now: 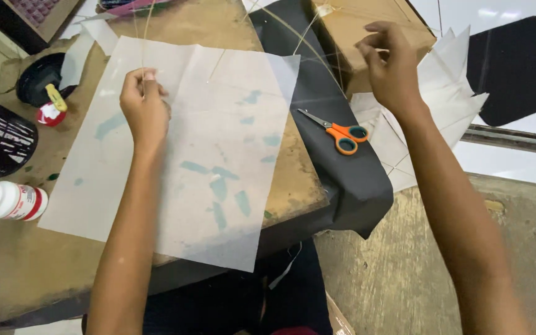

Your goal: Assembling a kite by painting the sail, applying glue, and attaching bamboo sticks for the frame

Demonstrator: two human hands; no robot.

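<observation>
Head view: left hand (144, 105) pinches a thin pale bamboo stick (147, 37) over the translucent white paper sheet (218, 142) on the worn wooden board (293, 180). Right hand (392, 68), fingers curled closed, pinches a curved thin splint (305, 46) above the orange-handled scissors (336, 131).

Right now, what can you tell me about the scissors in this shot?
The scissors have orange handles with blue-grey lining inside the finger loops and short silver blades. They look closed, or nearly so, and lie flat on a black sheet draped over the edge of the brown board. The blade tips point up-left toward the translucent paper, the handles down-right. No hand touches them; the right hand is raised above and behind them.
</observation>
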